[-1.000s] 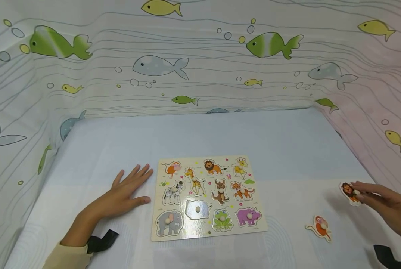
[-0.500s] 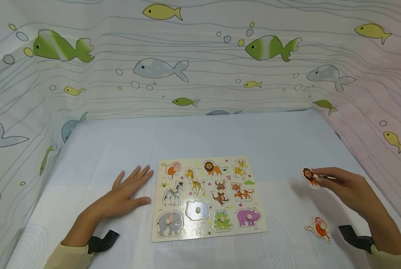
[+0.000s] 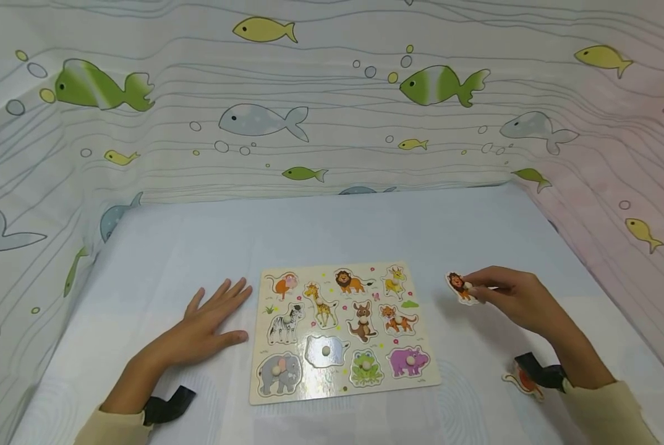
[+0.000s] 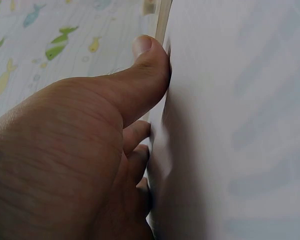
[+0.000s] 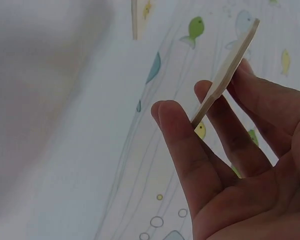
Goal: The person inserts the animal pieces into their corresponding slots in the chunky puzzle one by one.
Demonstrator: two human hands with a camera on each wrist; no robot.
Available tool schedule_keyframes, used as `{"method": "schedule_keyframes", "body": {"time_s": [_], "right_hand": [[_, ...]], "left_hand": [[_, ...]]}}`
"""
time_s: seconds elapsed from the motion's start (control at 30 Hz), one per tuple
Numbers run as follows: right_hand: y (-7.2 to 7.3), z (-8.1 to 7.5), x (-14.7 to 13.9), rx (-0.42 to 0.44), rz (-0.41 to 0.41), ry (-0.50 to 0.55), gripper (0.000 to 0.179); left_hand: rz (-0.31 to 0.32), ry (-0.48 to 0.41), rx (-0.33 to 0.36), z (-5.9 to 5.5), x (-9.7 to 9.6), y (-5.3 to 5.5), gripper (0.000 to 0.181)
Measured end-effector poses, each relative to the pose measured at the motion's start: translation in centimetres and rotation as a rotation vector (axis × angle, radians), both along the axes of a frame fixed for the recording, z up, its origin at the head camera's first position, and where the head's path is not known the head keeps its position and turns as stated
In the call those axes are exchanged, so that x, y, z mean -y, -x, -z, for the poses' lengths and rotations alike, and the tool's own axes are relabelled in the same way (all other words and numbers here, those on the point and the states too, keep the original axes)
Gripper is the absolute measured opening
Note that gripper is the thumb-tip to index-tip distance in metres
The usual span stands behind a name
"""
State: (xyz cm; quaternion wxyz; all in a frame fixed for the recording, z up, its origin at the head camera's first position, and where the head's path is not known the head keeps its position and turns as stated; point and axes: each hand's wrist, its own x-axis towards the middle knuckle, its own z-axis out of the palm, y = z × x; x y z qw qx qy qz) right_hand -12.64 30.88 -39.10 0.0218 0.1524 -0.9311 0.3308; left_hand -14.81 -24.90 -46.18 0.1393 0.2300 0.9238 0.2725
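Observation:
In the head view, my right hand [image 3: 518, 300] pinches a wooden lion puzzle piece [image 3: 459, 287] by its knob, above the table just right of the animal puzzle board [image 3: 315, 386]. The piece [image 5: 225, 75] appears edge-on between the fingers in the right wrist view. My left hand [image 3: 201, 330] lies flat on the table, fingers spread, left of the board. Its thumb [image 4: 145, 75] points toward the board's edge in the left wrist view. On the board, the lion picture [image 3: 352, 281] and monkey picture [image 3: 284, 285] have no knobs; the other animals have knobbed pieces.
A monkey puzzle piece [image 3: 523, 387] lies on the table at the right, partly hidden by the black strap [image 3: 538, 372] on my right wrist. A white cloth [image 3: 310, 228] covers the table. Fish-printed curtain [image 3: 170, 161] stands along the back and sides.
My right hand has carried the lion piece leftward from the far right to near the board, its wrist now over the monkey piece. The left hand stays in place. The head view shifts slightly.

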Motion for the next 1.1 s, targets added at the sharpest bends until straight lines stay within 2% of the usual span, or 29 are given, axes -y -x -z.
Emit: {"method": "schedule_keyframes", "body": {"time_s": [0.5, 0.87, 1.1], "right_hand": [[2.1, 0.2, 4.6, 0.02, -0.027, -0.047, 0.019], [3.2, 0.5, 7.5, 0.028, -0.045, -0.03, 0.018], [3.8, 0.8, 9.4, 0.034, -0.087, -0.015, 0.019]], "left_hand": [[-0.005, 0.004, -0.009, 0.4, 0.1, 0.0, 0.086], [-0.011, 0.005, -0.008, 0.2, 0.0, -0.1, 0.086], [-0.01, 0.0, -0.003, 0.1, -0.1, -0.1, 0.086]]}}
